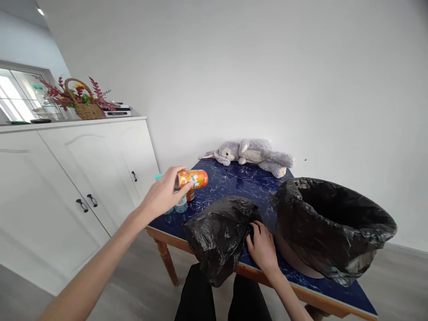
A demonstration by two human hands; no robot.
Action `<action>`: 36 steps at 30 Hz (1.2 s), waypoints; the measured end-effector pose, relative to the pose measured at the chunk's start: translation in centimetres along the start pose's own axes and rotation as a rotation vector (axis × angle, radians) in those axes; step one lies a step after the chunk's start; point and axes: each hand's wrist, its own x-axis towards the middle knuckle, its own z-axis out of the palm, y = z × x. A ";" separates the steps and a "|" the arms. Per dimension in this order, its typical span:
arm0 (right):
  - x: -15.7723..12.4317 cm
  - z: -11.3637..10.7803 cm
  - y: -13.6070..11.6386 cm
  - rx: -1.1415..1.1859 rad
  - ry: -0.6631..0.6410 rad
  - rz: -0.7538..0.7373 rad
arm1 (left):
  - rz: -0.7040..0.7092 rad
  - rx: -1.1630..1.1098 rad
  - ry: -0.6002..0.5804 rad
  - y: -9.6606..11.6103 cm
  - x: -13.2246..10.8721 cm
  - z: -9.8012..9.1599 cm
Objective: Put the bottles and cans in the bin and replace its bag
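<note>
- Head view, clock directions read with 12 at the top: the left hand point(165, 187) grips an orange can point(196, 179), fingers over the top and thumb below, held above the far-left part of the surface point(230, 180).
- The can lies sideways in that grip, its long axis running nearly 9 to 3 o'clock, with the orange-red end pointing to 3.
- From the can, the black bag point(214, 229) sits toward 5 o'clock, slumped on the surface and hanging over its near edge; its gathered folds are toward 4.
- The right hand point(262, 245) is the nearer one to the bag, its fingers on those folds; whether this grip is pinched tight or only resting cannot be told.
- The bin point(297, 256), with a black liner point(334, 236) folded over its rim, stands at about 2 o'clock from the right hand and well apart from the can.
- Just below the can, toward 6 to 7 o'clock, are a second can point(190, 195) and a clear bottle point(181, 203), both partly hidden.
- A grey plush rabbit point(257, 154) lies at 2 o'clock from the can, along the wall.
</note>
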 end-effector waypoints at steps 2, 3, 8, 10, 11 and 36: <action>0.0 0.0 0.0 -0.004 0.005 -0.003 | 0.099 0.102 -0.074 0.0 2.3 2.8; 0.0 -0.1 0.0 -0.005 0.006 -0.005 | 0.137 0.140 -0.122 -0.3 3.4 4.2; 0.1 -0.3 -0.1 -0.003 -0.006 -0.010 | 0.289 0.345 -0.334 -2.0 8.3 9.8; 0.2 -0.5 -0.1 -0.002 -0.015 -0.005 | 0.332 0.367 -0.400 -2.9 9.7 11.3; 0.2 -0.6 -0.2 -0.001 -0.019 -0.002 | 0.349 0.377 -0.433 -3.3 10.2 11.9; 0.4 -0.7 -0.2 0.017 -0.041 0.009 | 0.386 0.382 -0.408 -3.8 9.2 13.3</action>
